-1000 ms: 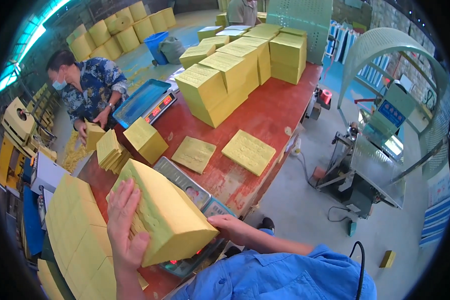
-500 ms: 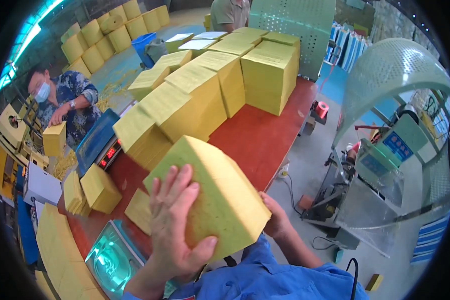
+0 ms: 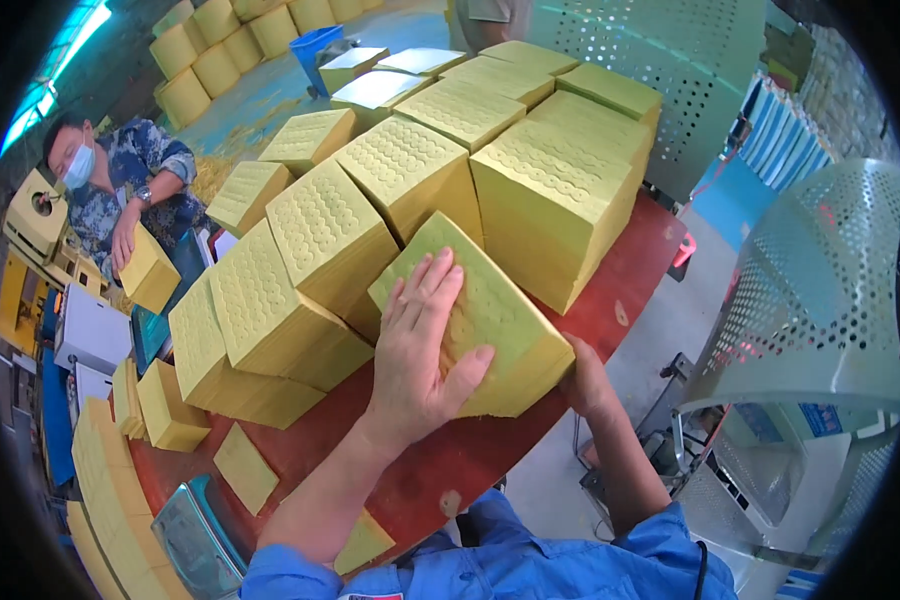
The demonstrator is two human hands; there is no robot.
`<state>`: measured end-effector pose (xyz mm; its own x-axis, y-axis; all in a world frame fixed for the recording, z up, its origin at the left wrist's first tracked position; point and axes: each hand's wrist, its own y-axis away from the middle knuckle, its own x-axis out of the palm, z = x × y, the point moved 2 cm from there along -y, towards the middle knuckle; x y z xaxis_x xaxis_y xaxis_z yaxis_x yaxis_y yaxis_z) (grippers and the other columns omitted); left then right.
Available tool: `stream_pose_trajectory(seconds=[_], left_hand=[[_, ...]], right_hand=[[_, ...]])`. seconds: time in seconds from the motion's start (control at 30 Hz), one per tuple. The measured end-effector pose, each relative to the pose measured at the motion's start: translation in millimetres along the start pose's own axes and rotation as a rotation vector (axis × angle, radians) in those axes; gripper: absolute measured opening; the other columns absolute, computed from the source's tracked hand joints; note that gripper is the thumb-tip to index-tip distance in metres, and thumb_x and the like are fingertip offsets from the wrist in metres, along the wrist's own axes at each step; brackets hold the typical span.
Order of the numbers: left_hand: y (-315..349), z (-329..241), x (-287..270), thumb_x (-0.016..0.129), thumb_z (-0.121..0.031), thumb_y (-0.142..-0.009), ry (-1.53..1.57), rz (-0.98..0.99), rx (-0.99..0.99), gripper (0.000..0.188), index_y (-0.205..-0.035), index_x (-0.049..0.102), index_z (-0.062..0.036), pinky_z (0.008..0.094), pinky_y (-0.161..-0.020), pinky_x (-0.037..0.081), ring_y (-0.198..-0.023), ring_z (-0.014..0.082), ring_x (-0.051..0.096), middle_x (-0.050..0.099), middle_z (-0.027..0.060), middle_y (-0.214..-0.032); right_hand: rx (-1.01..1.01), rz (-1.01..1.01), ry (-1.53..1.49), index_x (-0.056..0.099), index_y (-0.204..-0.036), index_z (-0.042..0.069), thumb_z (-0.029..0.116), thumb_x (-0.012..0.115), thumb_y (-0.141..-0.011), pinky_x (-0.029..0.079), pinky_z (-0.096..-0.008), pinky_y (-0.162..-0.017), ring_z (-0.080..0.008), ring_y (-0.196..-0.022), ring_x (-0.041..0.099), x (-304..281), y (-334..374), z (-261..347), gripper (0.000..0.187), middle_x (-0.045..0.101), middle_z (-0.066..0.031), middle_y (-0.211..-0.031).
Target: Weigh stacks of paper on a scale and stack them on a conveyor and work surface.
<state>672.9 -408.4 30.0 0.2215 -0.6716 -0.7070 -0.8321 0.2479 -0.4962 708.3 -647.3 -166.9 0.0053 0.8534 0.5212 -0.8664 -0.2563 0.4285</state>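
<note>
Between my hands is a thick stack of yellow paper (image 3: 515,335), a little tilted, at the near side of the row of stacks. My left hand (image 3: 420,365) lies across its upper face, fingers stretched, thumb spread toward the right. At its right side, my right hand (image 3: 586,378) grips the lower edge; some of those fingers are hidden behind the paper. Close beyond stand taller yellow paper stacks (image 3: 330,222) with rows of stamped round marks on top. Whether the held stack touches them or the red table (image 3: 440,480), I cannot tell.
A scale (image 3: 198,535) and a loose yellow sheet (image 3: 246,470) are at the near left. A masked co-worker (image 3: 135,190) rests a hand on another paper block (image 3: 148,272). A perforated metal guard (image 3: 800,310) stands right of the table.
The held stack has moved forward toward the row and now lies flatter, both my hands still on it. My view has shifted too. The co-worker's block is now more tilted.
</note>
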Motion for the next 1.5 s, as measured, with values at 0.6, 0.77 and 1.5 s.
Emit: stream_pose_trajectory(seconds=[0.6, 0.77, 1.5], left_hand=[[-49, 4, 17, 0.073, -0.064, -0.076, -0.306, 0.332, 0.201, 0.094, -0.148, 0.042, -0.0110, 0.0609, -0.117, 0.021, -0.145, 0.0450, 0.028, 0.031, 0.0237, -0.156], [-70, 9, 20, 0.076, -0.064, -0.071, -0.285, 0.329, 0.164, 0.103, -0.151, 0.039, -0.0110, 0.0596, -0.118, 0.019, -0.146, 0.0424, 0.026, 0.029, 0.0213, -0.158], [120, -45, -94, 0.081, -0.024, -0.079, -0.218, -0.212, -0.101, 0.080, -0.147, 0.044, -0.0038, 0.0525, -0.115, 0.032, -0.139, 0.0346, 0.045, 0.048, 0.0170, -0.148]], right_hand=[[-0.627, -0.232, 0.949, 0.053, -0.091, 0.002, 0.017, 0.081, -0.079, 0.051, -0.0370, -0.057, -0.0271, -0.062, 0.063, 56, 45, -10, 0.034, 0.062, -0.0123, -0.073], [-0.606, -0.264, 0.923, 0.052, -0.086, 0.002, 0.015, 0.080, -0.075, 0.050, -0.0361, -0.057, -0.0247, -0.061, 0.062, 53, 30, -8, 0.033, 0.061, -0.0112, -0.071], [-0.664, 0.179, 0.642, 0.060, -0.096, 0.001, -0.007, 0.066, -0.084, 0.050, -0.0269, -0.075, -0.0140, -0.083, 0.059, 157, 138, -25, 0.016, 0.059, -0.0077, -0.092]])
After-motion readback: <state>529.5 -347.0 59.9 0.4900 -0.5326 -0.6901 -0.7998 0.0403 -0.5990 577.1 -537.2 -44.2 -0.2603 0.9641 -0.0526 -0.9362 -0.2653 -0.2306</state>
